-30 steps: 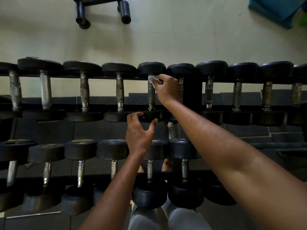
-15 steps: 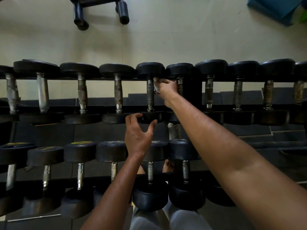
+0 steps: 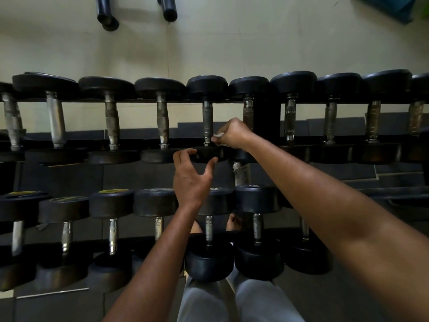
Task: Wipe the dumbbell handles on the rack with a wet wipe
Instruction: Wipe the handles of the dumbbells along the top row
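Note:
A two-tier rack (image 3: 267, 117) holds a row of black dumbbells with metal handles on each tier. My right hand (image 3: 233, 134) is closed around a white wet wipe (image 3: 218, 135) and presses it against the near end of a knurled handle (image 3: 207, 122) in the middle of the upper row. My left hand (image 3: 190, 177) hovers below with fingers spread, its fingertips at the near head (image 3: 204, 156) of that same dumbbell. It holds nothing.
Several more handles run left (image 3: 111, 122) and right (image 3: 290, 119) along the upper tier. The lower tier's dumbbells (image 3: 209, 231) sit close to my legs. Pale tiled floor lies beyond the rack, with black bench legs (image 3: 106, 17) at the top.
My right hand has slid the wipe down the handle, from its far end by the top head to its near end. My left hand has barely moved.

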